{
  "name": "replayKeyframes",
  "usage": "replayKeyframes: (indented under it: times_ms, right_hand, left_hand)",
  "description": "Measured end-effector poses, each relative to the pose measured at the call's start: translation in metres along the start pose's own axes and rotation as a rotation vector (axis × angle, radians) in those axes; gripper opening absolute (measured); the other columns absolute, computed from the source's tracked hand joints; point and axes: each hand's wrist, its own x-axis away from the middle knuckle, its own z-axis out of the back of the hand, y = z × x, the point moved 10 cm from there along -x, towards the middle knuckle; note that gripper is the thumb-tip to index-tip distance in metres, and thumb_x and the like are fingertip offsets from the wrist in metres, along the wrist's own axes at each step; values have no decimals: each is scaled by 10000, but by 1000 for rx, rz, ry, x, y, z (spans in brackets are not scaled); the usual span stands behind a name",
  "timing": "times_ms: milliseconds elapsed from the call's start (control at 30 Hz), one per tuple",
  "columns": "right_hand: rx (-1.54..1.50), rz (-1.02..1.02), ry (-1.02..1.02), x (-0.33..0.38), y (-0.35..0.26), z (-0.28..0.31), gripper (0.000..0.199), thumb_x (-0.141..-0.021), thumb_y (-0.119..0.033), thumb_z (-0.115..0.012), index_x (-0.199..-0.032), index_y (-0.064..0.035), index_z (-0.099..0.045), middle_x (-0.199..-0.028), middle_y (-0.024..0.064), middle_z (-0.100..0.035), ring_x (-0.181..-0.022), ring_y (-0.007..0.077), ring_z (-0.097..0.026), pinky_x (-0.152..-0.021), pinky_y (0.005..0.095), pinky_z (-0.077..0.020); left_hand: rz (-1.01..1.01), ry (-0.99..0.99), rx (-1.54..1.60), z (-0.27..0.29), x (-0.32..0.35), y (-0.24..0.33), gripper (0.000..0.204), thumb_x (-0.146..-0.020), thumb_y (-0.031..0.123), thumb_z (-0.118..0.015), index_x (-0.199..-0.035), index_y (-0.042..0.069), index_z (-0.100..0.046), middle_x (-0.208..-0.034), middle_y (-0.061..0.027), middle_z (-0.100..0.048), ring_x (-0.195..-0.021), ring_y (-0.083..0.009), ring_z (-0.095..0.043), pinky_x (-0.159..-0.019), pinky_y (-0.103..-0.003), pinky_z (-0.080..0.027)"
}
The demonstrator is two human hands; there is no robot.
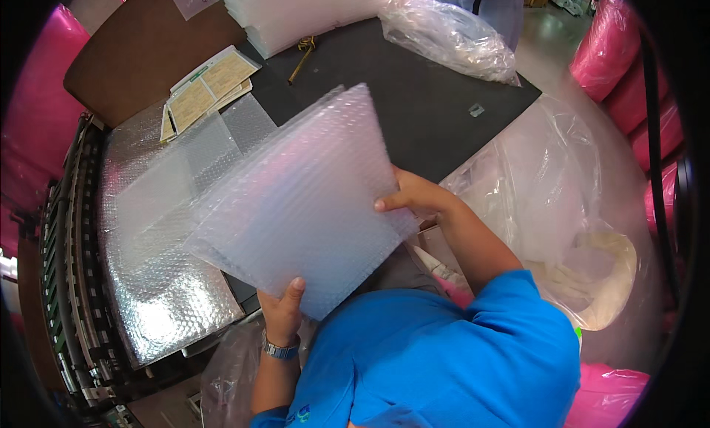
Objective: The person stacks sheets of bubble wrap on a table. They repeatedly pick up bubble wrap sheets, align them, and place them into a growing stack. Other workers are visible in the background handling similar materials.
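Observation:
A stack of clear bubble wrap sheets (310, 199) is held up in front of me, tilted, its layers slightly fanned at the upper left edge. My left hand (282, 310) grips its lower edge, thumb on top and the other fingers hidden beneath. On the right edge, my right hand (410, 194) clasps the stack the same way, its thumb pressed on the upper face. Beyond the left side of the stack, more bubble wrap (166, 287) lies flat on the work surface, with a smaller sheet (159, 199) over it.
Rollers of a machine (78, 280) run along the left. On the dark table (444, 125) are printed forms (211, 88), a yellow-handled tool (301, 60), a white foam stack (303, 10) and a clear plastic bag (447, 40). Pink wrapped rolls (606, 51) stand right; a person (481, 7) stands beyond.

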Motion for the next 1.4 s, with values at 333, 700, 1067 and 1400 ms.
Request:
replayKeyframes:
  times_ms: [333,700,1067,1400]
  right_hand:
    - [-189,338,239,13,-45,46,442,-788,-127,-650,-1187,-40,-481,-1014,41,-593,-920,157,-555,-831,315,-443]
    - [-541,795,586,77,-92,175,497,-874,-290,-521,-1261,-5,-397,-1239,96,-481,-1124,236,-466,-982,358,-359]
    - [-339,1064,741,199,-147,202,526,-893,-324,-473,-1289,1,-351,-1288,120,-431,-1182,284,-402,-1008,404,-310]
    - [-158,9,1818,430,151,369,618,-820,-409,-594,-1249,-4,-411,-1190,135,-486,-1067,260,-471,-905,409,-394]
  left_hand:
    - [-50,-24,171,-2,-6,-8,726,-801,339,-625,-1342,49,-238,-1245,-145,-392,-1121,-202,-411,-926,-335,-358]
    - [224,-746,-22,-64,52,-47,412,-819,200,-608,-1175,42,-474,-1154,-102,-499,-1075,-198,-474,-936,-345,-365]
    - [-164,-1390,232,-105,88,78,281,-837,268,-570,-982,27,-576,-1052,-123,-512,-1007,-262,-475,-866,-361,-378]
    - [-68,-1234,-124,-114,74,30,311,-856,308,-543,-977,21,-538,-1039,-148,-522,-1000,-278,-489,-881,-363,-377]
